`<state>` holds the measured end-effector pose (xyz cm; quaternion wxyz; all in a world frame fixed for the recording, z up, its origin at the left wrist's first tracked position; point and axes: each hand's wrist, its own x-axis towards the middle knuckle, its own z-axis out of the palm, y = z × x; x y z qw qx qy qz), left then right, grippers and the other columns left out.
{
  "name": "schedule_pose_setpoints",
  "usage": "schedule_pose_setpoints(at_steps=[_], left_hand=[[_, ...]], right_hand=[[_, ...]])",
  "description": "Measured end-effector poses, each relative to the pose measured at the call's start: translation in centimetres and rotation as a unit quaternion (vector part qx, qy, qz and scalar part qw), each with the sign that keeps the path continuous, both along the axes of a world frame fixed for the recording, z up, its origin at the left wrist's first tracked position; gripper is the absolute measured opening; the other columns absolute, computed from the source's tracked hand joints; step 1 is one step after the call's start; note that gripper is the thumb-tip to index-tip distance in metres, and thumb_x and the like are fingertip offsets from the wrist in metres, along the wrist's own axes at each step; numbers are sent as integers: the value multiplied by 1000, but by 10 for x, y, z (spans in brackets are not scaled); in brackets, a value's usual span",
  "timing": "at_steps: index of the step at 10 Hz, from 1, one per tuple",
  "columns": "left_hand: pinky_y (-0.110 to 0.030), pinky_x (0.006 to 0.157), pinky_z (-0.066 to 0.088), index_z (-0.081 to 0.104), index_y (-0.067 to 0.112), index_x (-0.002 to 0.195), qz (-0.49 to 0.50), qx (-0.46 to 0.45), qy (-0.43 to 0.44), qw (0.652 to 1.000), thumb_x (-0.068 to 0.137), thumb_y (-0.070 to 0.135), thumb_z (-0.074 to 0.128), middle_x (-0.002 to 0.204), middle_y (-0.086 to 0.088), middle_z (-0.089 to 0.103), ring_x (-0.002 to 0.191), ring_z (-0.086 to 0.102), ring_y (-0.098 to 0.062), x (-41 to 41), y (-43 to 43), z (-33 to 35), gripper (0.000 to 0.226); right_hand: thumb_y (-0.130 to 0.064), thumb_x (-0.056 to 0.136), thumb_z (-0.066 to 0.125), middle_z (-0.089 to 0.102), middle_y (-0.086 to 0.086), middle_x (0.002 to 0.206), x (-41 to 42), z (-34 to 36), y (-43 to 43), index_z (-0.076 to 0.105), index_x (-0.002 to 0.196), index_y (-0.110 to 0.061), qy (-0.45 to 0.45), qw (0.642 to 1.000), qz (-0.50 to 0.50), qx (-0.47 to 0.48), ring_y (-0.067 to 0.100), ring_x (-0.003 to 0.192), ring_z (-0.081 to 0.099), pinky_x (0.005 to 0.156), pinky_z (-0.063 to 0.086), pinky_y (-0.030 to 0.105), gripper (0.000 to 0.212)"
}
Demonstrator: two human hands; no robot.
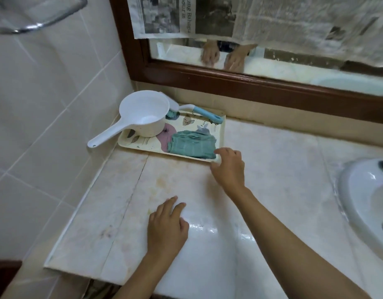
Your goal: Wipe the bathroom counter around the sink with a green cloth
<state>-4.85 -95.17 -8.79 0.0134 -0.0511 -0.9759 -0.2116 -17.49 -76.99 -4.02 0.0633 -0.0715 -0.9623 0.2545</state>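
Green cloth [192, 145] on tray [146, 149], right hand [229, 169] at tray corner

The counter [272, 169] is bare and wide between the tray [141, 145] in the back left corner and the sink [358, 186] on the right, with the tiled wall [46, 126] and mirror frame [251, 87] closing the far sides.

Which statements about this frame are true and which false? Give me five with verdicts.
1. The green cloth lies on the tray. True.
2. The left hand holds the cloth. False: it rests flat on the counter.
3. The white dipper stands on the bare counter. False: it stands on the tray's left end.
4. The right hand is at the tray's near right corner. True.
5. Newspaper covers the mirror's upper part. True.
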Motion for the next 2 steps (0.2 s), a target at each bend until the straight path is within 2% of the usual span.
schedule_pose_setpoints(at_steps=[1, 2], left_hand=[[-37, 72, 52, 75, 23, 94, 15, -25, -24, 999, 66, 28, 53, 114, -1, 68, 95, 67, -25, -9, 7, 2, 36], [-41, 69, 53, 76, 26, 86, 40, 34, -40, 998, 57, 33, 63, 107, -2, 69, 90, 68, -28, -5, 17, 7, 32]], right_hand=[[-14, 84, 62, 62, -1, 120, 58, 6, 26, 65, 113, -18, 12, 996, -35, -78, 20, 115, 45, 95, 41, 34, 30], [-20, 80, 64, 63, -19, 102, 132, -1, 59, 61, 100, -43, 39, 985, -54, -160, 9, 100, 56, 89, 44, 19, 31]])
